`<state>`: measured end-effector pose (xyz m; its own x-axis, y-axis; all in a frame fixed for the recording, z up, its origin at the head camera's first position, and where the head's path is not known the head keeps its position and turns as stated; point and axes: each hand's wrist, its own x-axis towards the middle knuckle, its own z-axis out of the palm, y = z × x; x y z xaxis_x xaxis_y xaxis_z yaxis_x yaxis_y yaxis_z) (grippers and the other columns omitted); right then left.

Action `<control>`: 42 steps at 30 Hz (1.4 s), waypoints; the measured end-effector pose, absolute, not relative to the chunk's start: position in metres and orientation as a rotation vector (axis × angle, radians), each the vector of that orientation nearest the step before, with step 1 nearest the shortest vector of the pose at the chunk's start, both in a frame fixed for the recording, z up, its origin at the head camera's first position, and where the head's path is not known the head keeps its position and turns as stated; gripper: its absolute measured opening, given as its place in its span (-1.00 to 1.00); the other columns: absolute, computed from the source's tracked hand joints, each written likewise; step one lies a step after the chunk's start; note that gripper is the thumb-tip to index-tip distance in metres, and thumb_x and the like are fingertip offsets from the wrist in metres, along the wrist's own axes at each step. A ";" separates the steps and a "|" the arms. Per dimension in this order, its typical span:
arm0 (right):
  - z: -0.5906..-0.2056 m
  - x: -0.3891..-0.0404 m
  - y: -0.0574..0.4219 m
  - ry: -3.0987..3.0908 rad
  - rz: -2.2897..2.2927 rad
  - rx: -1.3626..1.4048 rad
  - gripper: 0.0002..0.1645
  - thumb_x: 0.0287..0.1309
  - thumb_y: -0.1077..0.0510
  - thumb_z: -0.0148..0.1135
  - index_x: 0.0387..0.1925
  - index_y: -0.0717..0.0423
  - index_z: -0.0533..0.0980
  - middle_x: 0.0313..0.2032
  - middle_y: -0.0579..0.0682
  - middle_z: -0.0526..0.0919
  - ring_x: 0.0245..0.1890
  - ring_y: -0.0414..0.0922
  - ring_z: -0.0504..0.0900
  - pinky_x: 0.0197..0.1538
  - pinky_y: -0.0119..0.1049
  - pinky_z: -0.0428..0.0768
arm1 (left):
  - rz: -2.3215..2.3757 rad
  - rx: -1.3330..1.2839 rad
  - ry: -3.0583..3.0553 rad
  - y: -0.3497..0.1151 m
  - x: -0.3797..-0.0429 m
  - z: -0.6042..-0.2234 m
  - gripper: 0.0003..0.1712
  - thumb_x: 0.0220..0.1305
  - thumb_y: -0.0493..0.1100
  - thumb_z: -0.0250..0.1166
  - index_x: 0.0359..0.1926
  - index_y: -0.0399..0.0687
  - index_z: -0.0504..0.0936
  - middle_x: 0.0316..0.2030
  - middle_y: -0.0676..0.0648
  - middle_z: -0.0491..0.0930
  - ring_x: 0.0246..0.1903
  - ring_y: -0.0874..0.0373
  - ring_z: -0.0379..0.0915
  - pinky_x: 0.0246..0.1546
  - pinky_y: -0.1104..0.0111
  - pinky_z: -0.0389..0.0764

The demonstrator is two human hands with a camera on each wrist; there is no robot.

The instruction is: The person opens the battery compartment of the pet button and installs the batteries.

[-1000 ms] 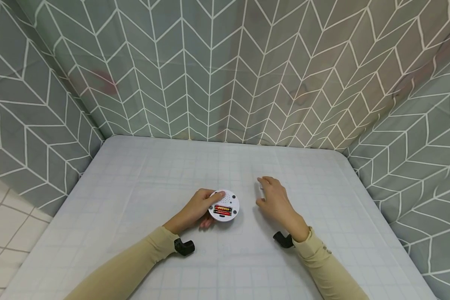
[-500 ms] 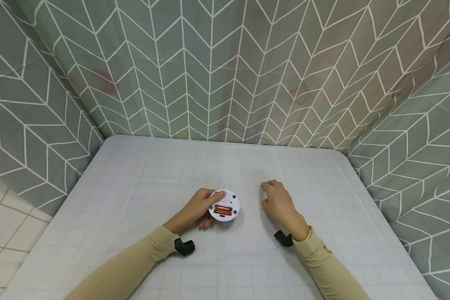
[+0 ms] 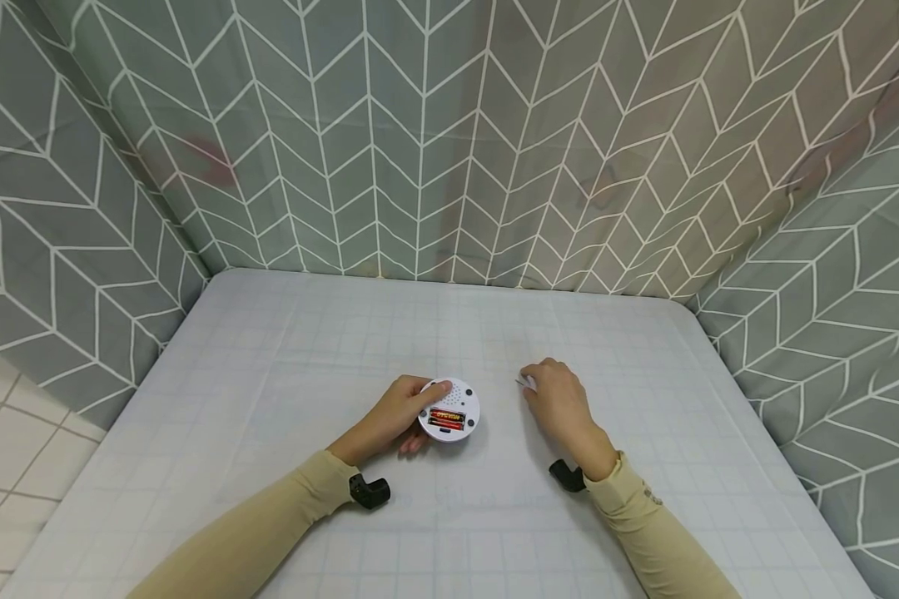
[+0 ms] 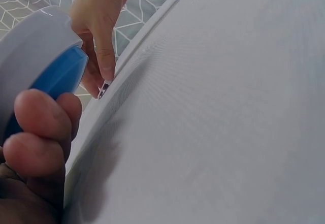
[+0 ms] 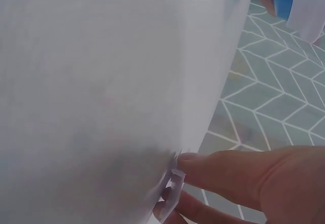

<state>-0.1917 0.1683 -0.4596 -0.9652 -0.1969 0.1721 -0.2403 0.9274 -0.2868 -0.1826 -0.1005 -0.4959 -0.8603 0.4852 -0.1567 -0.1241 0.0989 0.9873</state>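
My left hand (image 3: 399, 414) grips a round white device (image 3: 459, 398), thumb on top and fingers beneath. Its underside faces up, with speaker holes, small dark feet and an uncovered battery compartment holding two red-and-black batteries (image 3: 447, 418). A blue section (image 4: 61, 74) of the device shows in the left wrist view. To the right, my right hand (image 3: 562, 401) pinches a small white plastic battery cover (image 3: 528, 382) low over the table. In the right wrist view this cover (image 5: 173, 196) stands on edge between thumb and fingers; the fingers partly hide it.
A pale checked cloth covers the table (image 3: 360, 333). Grey curtains (image 3: 449, 141) with white zigzag lines hang behind it and at both sides. Black wrist cameras (image 3: 370, 492) sit at both cuffs. Tiled floor (image 3: 15, 466) shows at the lower left.
My right hand has shifted slightly right, its spread fingers have closed on the battery cover, and the cover is now turned more into view. The left hand and device have stayed in place.
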 end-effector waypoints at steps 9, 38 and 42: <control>-0.458 -0.191 0.166 -2.831 0.615 0.422 -0.64 -0.02 0.30 0.41 -0.10 0.23 0.66 -0.28 0.08 0.72 -0.31 -0.03 0.64 -0.22 -0.11 0.62 | 1.810 0.362 1.934 -0.100 -0.182 -0.496 -0.33 0.32 0.35 0.17 -0.18 -0.24 0.61 -0.77 -0.18 0.52 -0.94 0.12 0.30 -0.96 0.34 0.32; -0.443 -0.179 0.144 -2.545 1.022 0.868 -0.64 0.06 0.16 0.49 -0.08 0.09 0.63 -0.18 -0.08 0.70 -0.21 -0.17 0.68 -0.13 -0.24 0.73 | 1.811 0.364 1.958 -0.101 -0.183 -0.498 -0.33 0.32 0.36 0.16 -0.15 -0.21 0.62 -0.78 -0.16 0.52 -0.94 0.13 0.32 -0.96 0.32 0.35; -0.442 -0.177 0.141 -2.509 1.052 0.948 -0.65 0.06 0.16 0.50 -0.08 0.07 0.63 -0.18 -0.11 0.70 -0.21 -0.20 0.68 -0.14 -0.18 0.73 | 1.823 0.371 1.951 -0.101 -0.183 -0.498 -0.34 0.33 0.35 0.16 -0.17 -0.23 0.61 -0.78 -0.15 0.52 -0.94 0.14 0.32 -0.97 0.32 0.34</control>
